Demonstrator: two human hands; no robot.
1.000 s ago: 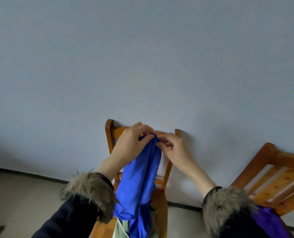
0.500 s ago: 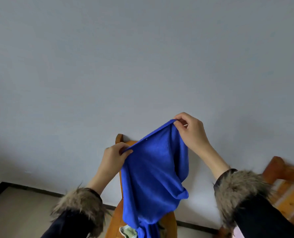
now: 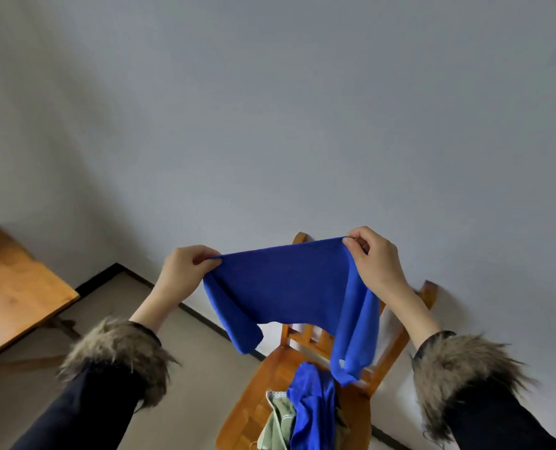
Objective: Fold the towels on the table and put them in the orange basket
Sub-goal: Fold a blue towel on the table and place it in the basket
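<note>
You've got the blue towel (image 3: 289,284) up in the air, stretched out in front of the grey wall (image 3: 270,108), right above the wooden chair (image 3: 306,375). Your left hand (image 3: 182,274) pinches one top corner, fingers curled over the edge with the thumb underneath. Your right hand (image 3: 375,261) pinches the other top corner, a touch higher than the left, fingertips bunched tight on the fabric. The top edge runs taut between your two hands, slanting up towards the right. Below that, the cloth sags: one flap droops down on the left side, and a longer tail hangs on the right, reaching down close to the chair seat, just in front of the backrest slats.

On the chair seat itself there's more waiting for you: a second blue towel (image 3: 312,410) lies crumpled in a heap, and a pale green towel (image 3: 278,423) sits bunched against its left side, touching it. Whether the hanging tail touches that heap, you can't tell from here.

Your fur-trimmed cuffs (image 3: 117,355) on dark sleeves frame the chair on both sides. Well off to the left of the chair, a wooden table (image 3: 13,287) corner pokes into view, standing on the pale floor (image 3: 192,368) with its dark skirting line
</note>
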